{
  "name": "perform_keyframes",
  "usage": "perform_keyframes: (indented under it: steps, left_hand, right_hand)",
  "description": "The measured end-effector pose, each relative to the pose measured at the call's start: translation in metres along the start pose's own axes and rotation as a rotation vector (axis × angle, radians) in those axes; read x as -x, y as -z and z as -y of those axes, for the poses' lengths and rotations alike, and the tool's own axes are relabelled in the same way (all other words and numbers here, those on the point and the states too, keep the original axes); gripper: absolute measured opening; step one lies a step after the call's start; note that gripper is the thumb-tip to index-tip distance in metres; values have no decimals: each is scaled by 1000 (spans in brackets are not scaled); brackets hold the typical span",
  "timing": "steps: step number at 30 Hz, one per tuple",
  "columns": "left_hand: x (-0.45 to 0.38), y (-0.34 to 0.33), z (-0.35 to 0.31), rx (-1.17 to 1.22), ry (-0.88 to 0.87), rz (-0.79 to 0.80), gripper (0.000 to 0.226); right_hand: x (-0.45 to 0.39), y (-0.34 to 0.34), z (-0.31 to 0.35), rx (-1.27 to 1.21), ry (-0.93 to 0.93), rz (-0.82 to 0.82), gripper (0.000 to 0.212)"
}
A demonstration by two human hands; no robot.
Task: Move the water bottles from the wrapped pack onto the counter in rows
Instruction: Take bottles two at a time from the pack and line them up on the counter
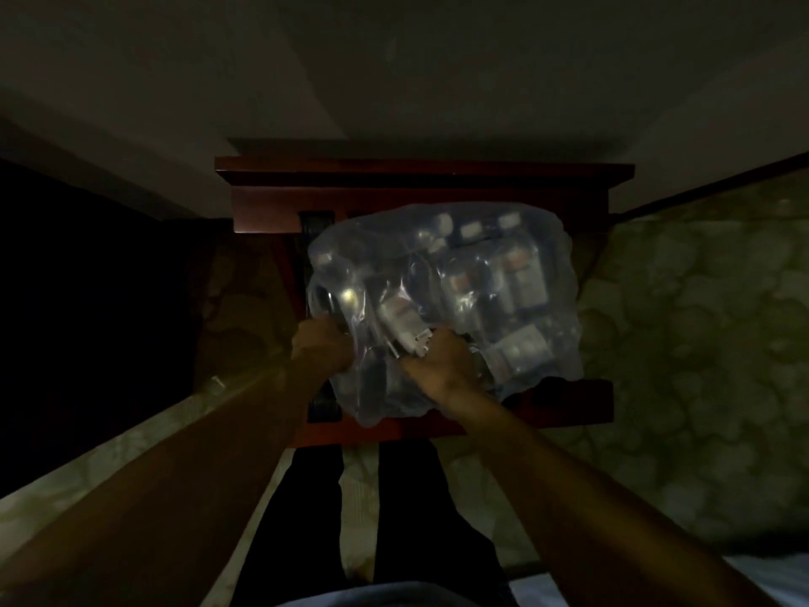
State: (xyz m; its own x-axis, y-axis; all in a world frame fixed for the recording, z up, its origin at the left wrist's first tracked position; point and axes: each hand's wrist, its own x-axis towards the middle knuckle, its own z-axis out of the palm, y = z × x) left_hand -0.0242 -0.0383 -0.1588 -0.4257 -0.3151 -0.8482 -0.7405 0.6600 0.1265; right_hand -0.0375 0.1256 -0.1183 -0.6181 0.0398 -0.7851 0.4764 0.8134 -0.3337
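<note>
A pack of water bottles (481, 282) in clear plastic wrap lies on a dark red wooden counter (420, 173), covering most of its top. Several bottles with white caps show dimly through the wrap. My left hand (321, 346) grips the wrap at the pack's near left corner. My right hand (442, 365) has its fingers curled into the wrap at the near edge, next to a bottle (400, 324) lying on its side. The scene is dark and blurred.
The counter stands against a pale wall (394, 81). Patterned greenish carpet (700, 343) spreads to the right and left of it. A dark area (87, 300) lies at the left. My legs in dark trousers (394, 497) are below.
</note>
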Motion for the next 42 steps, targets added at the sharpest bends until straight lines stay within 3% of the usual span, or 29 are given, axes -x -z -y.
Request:
perform_keyframes:
  steps: [2, 7, 10, 17, 25, 35, 39, 42]
  left_hand:
    - [1, -5, 0, -19, 13, 3, 30]
    - [8, -3, 1, 33, 21, -26, 27]
    - [19, 2, 4, 119, 48, -40, 30]
    - [30, 8, 28, 731, 141, -35, 30]
    - [26, 30, 64, 848, 72, -53, 47]
    - [93, 94, 76, 670, 51, -33, 70]
    - [127, 119, 71, 642, 123, -53, 69]
    - [145, 137, 70, 867, 44, 31, 57]
  right_hand:
    - [10, 10, 3, 13, 12, -21, 41]
    - [29, 24, 16, 25, -49, -65, 64]
    - [37, 28, 19, 60, -84, -42, 58]
    - [50, 34, 16, 132, -163, -76, 74]
    - [65, 36, 8, 148, -126, -117, 72]
    - [107, 60, 40, 339, -79, -265, 74]
    - [128, 79, 66, 348, -63, -267, 88]
    - [147, 93, 87, 270, -77, -246, 91]
